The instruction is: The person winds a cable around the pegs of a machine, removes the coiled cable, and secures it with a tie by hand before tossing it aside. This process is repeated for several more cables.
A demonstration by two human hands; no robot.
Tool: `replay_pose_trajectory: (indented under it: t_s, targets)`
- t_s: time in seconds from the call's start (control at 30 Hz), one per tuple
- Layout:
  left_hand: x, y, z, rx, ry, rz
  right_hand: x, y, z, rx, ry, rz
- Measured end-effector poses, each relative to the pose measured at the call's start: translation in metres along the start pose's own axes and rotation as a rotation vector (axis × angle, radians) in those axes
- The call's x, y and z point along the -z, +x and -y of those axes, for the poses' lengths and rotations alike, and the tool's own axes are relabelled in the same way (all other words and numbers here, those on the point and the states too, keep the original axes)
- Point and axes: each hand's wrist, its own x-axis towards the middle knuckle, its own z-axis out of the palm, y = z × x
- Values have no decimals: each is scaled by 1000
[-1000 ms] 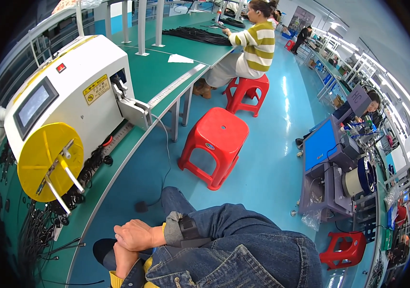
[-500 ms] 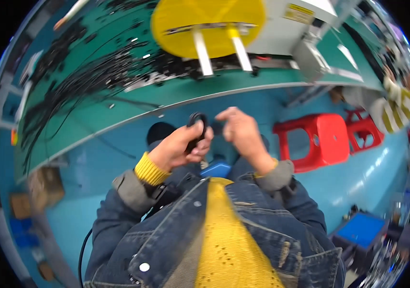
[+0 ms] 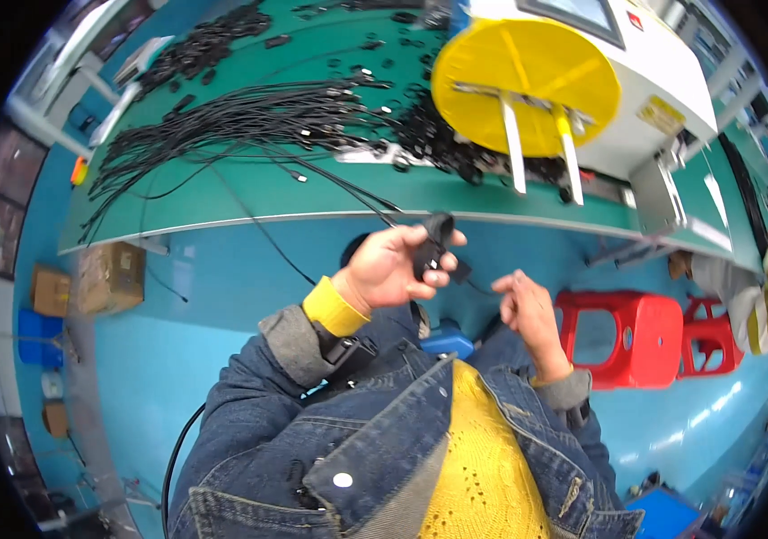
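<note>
My left hand (image 3: pixel 386 268), palm turned up, is closed around a small coiled black cable (image 3: pixel 436 235), its loop rising above the fingers. Blur and the fingers hide part of the coil. A thin dark length runs from it toward my right hand (image 3: pixel 530 316), which is lower and to the right. The thumb and forefinger there are pinched at what looks like that length's end. Both hands are in front of the near edge of the green-topped table (image 3: pixel 249 199).
Many black cables (image 3: pixel 231 121) lie across the table, some hanging over its edge. A yellow disc (image 3: pixel 528 85) with white bars fronts a white machine (image 3: pixel 671 54). Red stools (image 3: pixel 653 340) stand right; cardboard boxes (image 3: pixel 110 277) sit left. Another person's striped sleeve (image 3: pixel 766 314) shows far right.
The view has shifted, so the table and machine appear farther right. My right hand has dropped lower, away from my left, and a thin cable length now shows between them.
</note>
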Motion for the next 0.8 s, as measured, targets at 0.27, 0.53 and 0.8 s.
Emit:
replay_pose_trajectory:
  t_s: [0.27, 0.53, 0.8]
  targets:
    - [-2, -18, 16, 13, 31, -191, 8, -13, -19, -132, 17, -73]
    - [2, -45, -53, 92, 703, -498, 15, -17, -48, -212, -9, -109]
    - [15, -145, -273, -1003, 1736, -1728, -2, -7, -61, -240, -28, -43]
